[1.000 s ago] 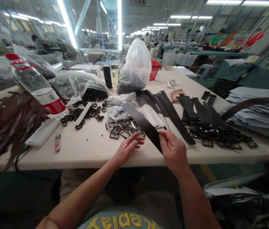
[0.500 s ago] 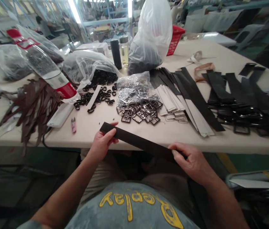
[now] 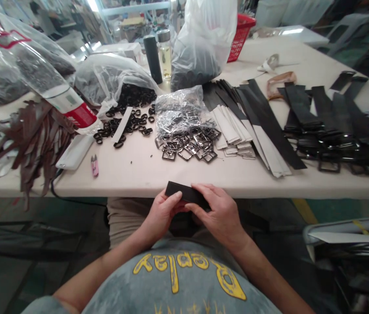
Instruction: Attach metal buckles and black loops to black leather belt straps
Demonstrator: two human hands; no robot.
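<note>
A black strap (image 3: 184,192) is held just below the table's front edge, close to my body. My left hand (image 3: 162,214) pinches its left end with the thumb on top. My right hand (image 3: 218,212) grips it from the right, fingers curled over it, so most of its length is hidden. On the table (image 3: 132,174) ahead lie a heap of dark metal square buckles (image 3: 187,147) and a clear bag of buckles (image 3: 179,114).
Black rings (image 3: 132,120) spill from a plastic bag at left. Flat black and white strips (image 3: 256,126) lie right of the buckles; straps with buckles (image 3: 334,139) are piled at far right. Brown leather pieces (image 3: 30,144), a plastic bottle (image 3: 37,78) and small snips (image 3: 94,165) lie at left.
The strap went from lying angled on the table, to stretched between both hands, to held close at my lap with the hands together. My view dropped toward the table.
</note>
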